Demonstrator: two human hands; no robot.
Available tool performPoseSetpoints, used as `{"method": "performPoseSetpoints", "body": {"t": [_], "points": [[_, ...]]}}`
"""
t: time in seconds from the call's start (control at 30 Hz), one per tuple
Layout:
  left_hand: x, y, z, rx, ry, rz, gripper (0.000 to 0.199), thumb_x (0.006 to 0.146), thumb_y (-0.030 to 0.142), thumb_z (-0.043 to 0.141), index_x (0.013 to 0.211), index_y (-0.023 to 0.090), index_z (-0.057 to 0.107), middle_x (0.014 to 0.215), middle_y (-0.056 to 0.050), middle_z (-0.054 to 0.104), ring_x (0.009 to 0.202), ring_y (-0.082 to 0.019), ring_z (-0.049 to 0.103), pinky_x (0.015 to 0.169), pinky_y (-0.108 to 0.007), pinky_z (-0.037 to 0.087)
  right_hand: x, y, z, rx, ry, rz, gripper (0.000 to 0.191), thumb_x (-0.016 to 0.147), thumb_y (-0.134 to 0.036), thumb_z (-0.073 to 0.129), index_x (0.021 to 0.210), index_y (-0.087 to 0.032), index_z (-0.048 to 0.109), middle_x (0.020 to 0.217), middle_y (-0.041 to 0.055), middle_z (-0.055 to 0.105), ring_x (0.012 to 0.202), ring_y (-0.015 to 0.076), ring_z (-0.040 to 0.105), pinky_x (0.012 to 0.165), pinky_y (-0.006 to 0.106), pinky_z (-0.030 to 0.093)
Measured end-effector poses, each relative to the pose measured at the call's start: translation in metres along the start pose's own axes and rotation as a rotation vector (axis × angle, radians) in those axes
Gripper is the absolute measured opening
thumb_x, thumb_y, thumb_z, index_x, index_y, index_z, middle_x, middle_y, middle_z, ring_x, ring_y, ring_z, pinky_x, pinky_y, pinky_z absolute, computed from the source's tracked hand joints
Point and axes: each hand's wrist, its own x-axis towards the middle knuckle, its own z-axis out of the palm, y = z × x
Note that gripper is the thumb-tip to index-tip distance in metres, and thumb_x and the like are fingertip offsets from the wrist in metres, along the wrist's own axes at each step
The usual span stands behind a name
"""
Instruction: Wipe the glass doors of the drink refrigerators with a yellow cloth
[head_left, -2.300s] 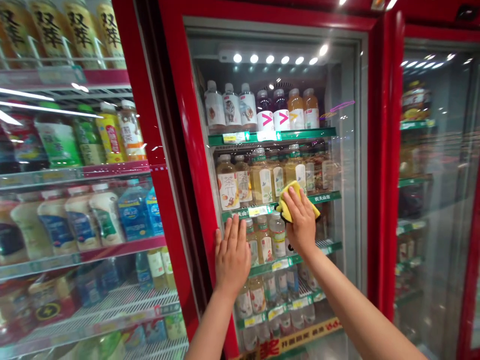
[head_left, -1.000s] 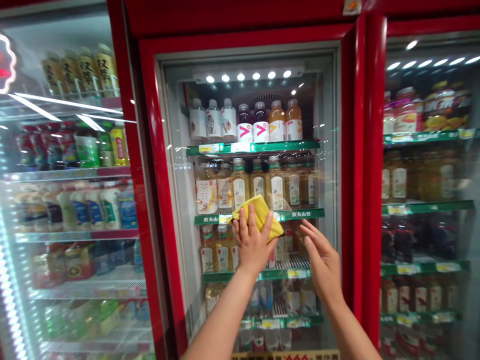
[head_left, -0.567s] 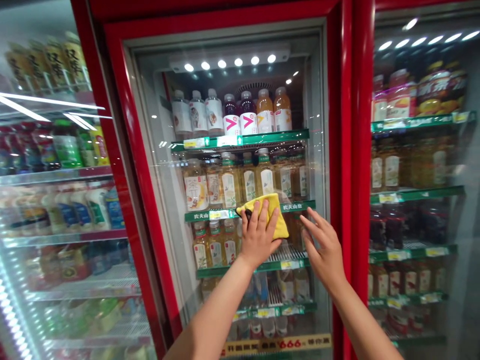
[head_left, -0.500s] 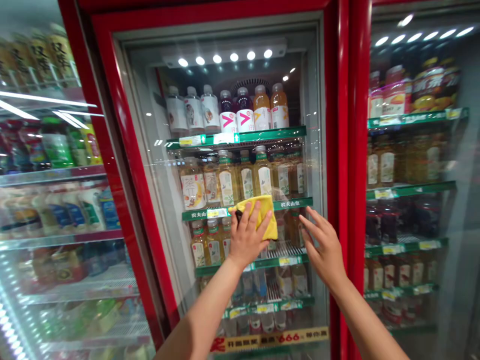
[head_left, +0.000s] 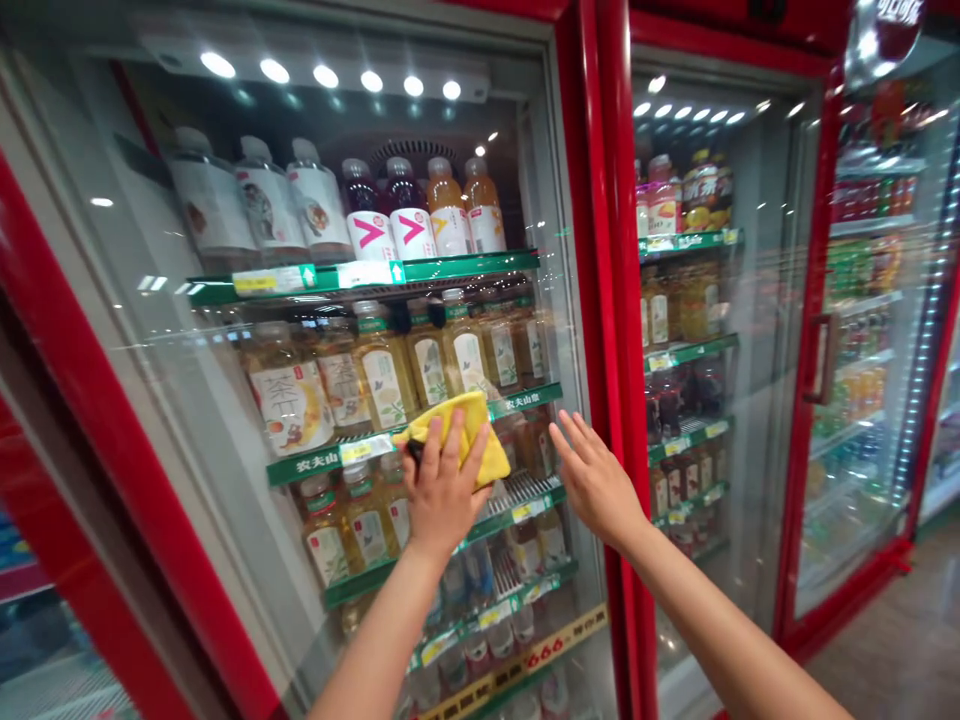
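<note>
My left hand (head_left: 444,490) presses a folded yellow cloth (head_left: 491,455) against the glass door (head_left: 551,345) of a drinks fridge, fingers spread over the cloth. A small dark patch shows at the cloth's left side, by my fingers. To the right, my right hand (head_left: 596,482) is raised near the door's right edge, fingers stretched and holding nothing. Whether its fingertips touch the glass I cannot tell. Behind the pane, tea bottles (head_left: 386,370) stand on a green-edged shelf (head_left: 525,400), partly hidden by my left hand and the cloth.
Red frames (head_left: 611,300) border the door. A second glass-fronted fridge (head_left: 757,350) stands to the right, and beyond it another has a brown handle (head_left: 823,358). Bottles with white labels (head_left: 319,205) line the upper shelf. Tiled floor (head_left: 877,660) shows at lower right.
The view has turned right and come closer to the door, so more fridges and floor show at right. My left hand remains on the cloth; my right hand stays raised and open.
</note>
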Motion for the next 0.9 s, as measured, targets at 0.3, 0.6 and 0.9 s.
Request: {"method": "performPoseSetpoints", "body": {"t": [0.3,0.6,0.9], "points": [[0.026,0.037,0.01,0.047,-0.092,0.115,0.094,0.079,0.048,0.082,0.159,0.03,0.037,0.168,-0.014,0.028,0.159,-0.037,0.012,0.123,-0.069,-0.008,-0.004,0.023,0.003,0.032,0.075,0.045,0.076,0.097,-0.007,0.043,0.166,-0.021,0.013,0.162,0.0163,0.042,0.151,0.0295,0.038,0.118,0.053,0.046],[0.044,0.067,0.027,0.153,-0.185,0.153,0.104,0.073,0.047,0.087,0.159,0.036,0.032,0.167,-0.011,0.029,0.159,-0.034,0.01,0.123,-0.068,-0.01,-0.019,0.062,-0.001,0.163,0.173,-0.093,0.081,0.092,0.003,0.042,0.165,-0.026,0.022,0.156,0.015,0.05,0.15,0.0271,0.04,0.115,0.05,0.051],[0.033,0.104,0.046,0.212,-0.192,0.198,0.104,0.071,0.047,0.089,0.158,0.035,0.035,0.164,-0.008,0.034,0.159,-0.029,0.006,0.126,-0.065,-0.001,-0.018,0.092,-0.015,0.202,0.176,-0.17,0.084,0.092,0.004,0.037,0.166,-0.022,0.009,0.16,0.0161,0.044,0.154,0.0265,0.031,0.116,0.053,0.048]]}}
